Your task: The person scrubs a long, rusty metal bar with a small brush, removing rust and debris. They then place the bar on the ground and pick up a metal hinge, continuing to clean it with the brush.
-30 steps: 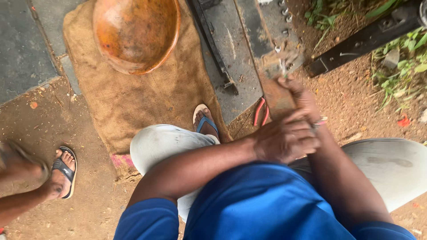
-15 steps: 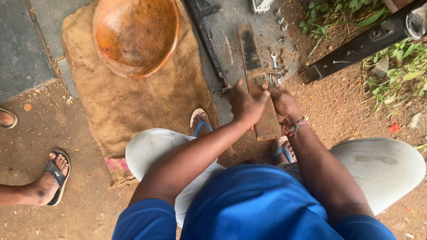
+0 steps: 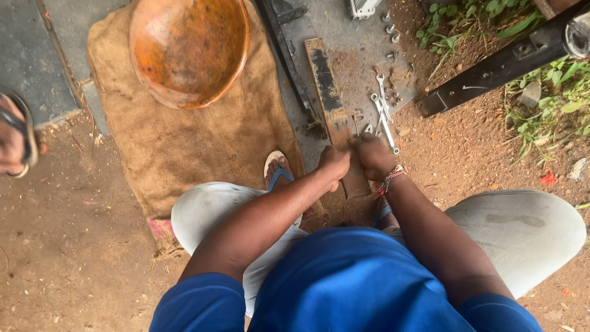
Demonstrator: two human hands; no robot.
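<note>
Both arms are reaching down between the knees, left hand (image 3: 335,165) and right hand (image 3: 373,157) sitting side by side, fisted at the near end of the wooden plank (image 3: 332,104). Plank is lying lengthwise on the grey slab (image 3: 344,37), worn, dark-stained on top. Fingers are curling tight onto its near end, spanners (image 3: 384,114) lying just right

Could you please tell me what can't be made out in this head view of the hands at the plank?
- What the left hand and right hand grip: hidden by the closed fingers.
- Near end of the plank: covered by both hands.
- Small metal parts by the spanners: too small to tell apart.
- Bowl: cut off by the top edge.
- Another person's foot: cut off by the left edge.
</note>
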